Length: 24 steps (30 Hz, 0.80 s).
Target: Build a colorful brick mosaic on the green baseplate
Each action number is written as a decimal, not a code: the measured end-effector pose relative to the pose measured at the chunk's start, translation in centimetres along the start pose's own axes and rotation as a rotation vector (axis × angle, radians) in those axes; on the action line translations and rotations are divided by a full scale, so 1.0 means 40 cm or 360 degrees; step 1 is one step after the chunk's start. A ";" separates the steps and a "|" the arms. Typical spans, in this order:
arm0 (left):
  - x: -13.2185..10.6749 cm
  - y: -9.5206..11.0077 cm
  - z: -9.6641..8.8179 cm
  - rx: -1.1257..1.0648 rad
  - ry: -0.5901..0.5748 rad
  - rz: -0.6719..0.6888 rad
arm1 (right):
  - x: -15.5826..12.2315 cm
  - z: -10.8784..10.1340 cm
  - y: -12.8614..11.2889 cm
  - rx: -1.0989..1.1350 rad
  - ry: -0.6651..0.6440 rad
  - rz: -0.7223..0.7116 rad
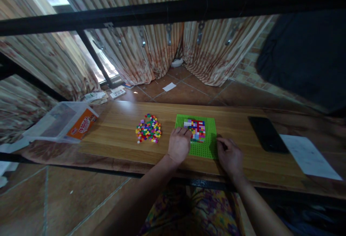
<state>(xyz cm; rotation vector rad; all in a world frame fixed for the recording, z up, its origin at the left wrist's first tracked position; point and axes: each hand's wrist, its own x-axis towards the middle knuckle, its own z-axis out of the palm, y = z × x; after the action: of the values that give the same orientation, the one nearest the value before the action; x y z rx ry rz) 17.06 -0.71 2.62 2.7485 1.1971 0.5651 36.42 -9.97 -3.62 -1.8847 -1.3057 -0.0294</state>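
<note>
A green studded baseplate (209, 149) lies on the wooden board in front of me. Small coloured bricks (198, 129) form a multicoloured block on its middle and upper part. My left hand (180, 144) rests over the plate's left side, its curled fingers at the left edge of that block; whatever they pinch is hidden beneath them. My right hand (229, 155) is at the plate's right edge, with thumb and fingers drawn together; anything between them is too small to make out. To the left, a loose heap of small bricks (149, 129) in many colours lies on the board.
A clear plastic box (58, 122) with an orange label stands at the board's left end. On the right lie a black phone (267, 134) and a white paper sheet (310, 156). A dark metal bar (173, 10) crosses beyond the board, before striped curtains (151, 56).
</note>
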 end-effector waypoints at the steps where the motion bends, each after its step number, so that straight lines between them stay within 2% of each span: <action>1: 0.000 0.002 -0.002 0.0025 -0.0018 0.0014 | 0.000 0.000 0.001 -0.0008 0.0001 0.0005; 6: -0.012 0.009 -0.011 -0.0011 -0.0041 -0.0017 | 0.000 0.001 0.004 -0.0039 -0.0004 -0.0009; 11: -0.064 0.000 -0.024 -0.0288 0.0198 -0.0145 | 0.000 0.001 0.010 -0.0057 -0.0017 -0.0039; 16: -0.166 -0.081 -0.027 -0.0363 0.0412 -0.0507 | -0.003 0.000 0.017 -0.0049 -0.0013 -0.0042; 20: -0.236 -0.165 -0.033 -0.0276 0.0428 -0.0863 | -0.006 -0.003 0.015 -0.0083 -0.0015 -0.0022; 24: -0.254 -0.201 -0.043 -0.0212 0.0353 -0.1060 | -0.005 -0.007 0.011 -0.0114 -0.0013 -0.0018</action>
<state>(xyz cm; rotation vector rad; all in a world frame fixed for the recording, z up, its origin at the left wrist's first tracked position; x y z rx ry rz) 4.55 -2.61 -0.63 2.0245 1.9108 0.8243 36.78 -10.33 -3.79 -1.9400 -1.3365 -0.0754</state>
